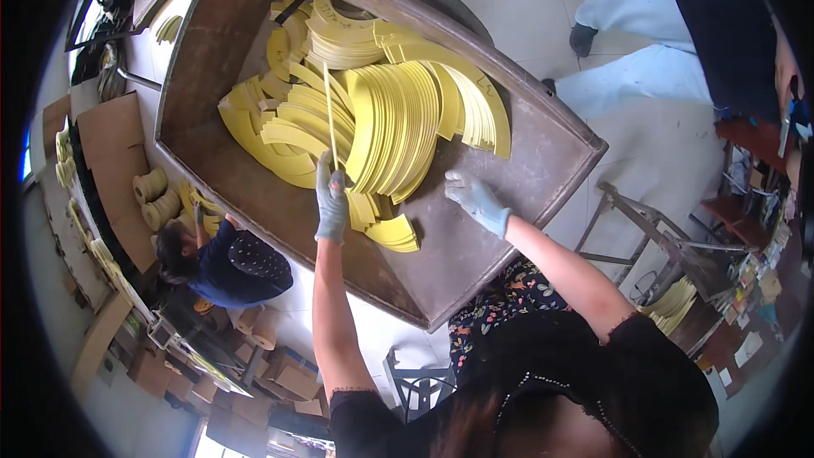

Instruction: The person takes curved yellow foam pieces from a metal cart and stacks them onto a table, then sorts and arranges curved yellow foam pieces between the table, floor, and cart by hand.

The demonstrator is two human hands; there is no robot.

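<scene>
My left hand (331, 208), in a pale grey-blue work glove, is closed on a thin yellow curved strip (330, 110). The strip stands up edge-on above the stacks, so it looks like a narrow line. Just past that hand, a large fanned stack of yellow arc-shaped pieces (394, 123) fills the middle of a brown metal bin (543, 174). My right hand (476, 201), gloved the same way, hovers over the bin near the stack's right side. Its fingers are loosely bent, with nothing visible in them. A small group of short yellow pieces (394, 233) lies by my left wrist.
More yellow arcs (292, 131) lie loose at the bin's left, and another stack (479, 97) leans at its right. The bin's raised walls surround them. One person (229, 259) works at the left; another (678, 42) stands at the upper right. A metal frame stand (649, 225) is at the right.
</scene>
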